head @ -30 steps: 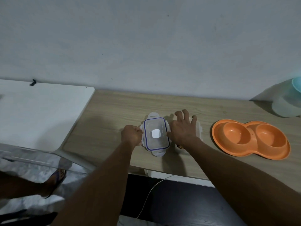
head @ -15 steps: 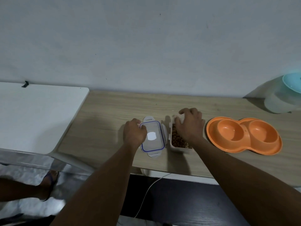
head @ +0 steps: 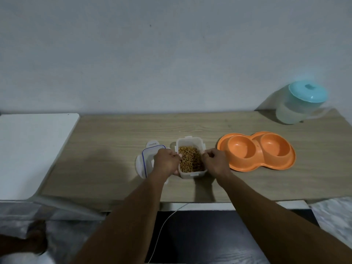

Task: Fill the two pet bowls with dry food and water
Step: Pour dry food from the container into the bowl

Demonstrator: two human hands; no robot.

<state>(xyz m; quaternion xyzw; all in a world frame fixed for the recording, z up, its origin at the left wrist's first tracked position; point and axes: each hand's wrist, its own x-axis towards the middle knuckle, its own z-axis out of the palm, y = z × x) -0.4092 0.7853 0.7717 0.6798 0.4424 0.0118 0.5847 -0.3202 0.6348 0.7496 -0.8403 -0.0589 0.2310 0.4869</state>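
Left hand (head: 167, 161): now off the lid (head: 144, 159), fingers curled on the kibble container (head: 191, 159), left wall. Right hand (head: 215, 161): grips its right wall. Double pet bowl (head: 257, 152): just right of right hand.

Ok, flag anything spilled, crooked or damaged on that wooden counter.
Nothing stands out. The clear plastic container of brown kibble stands upright, gripped by left hand and right hand; its blue-sealed lid lies flat beside it; the orange double pet bowl sits level and empty. No stray kibble on the counter.
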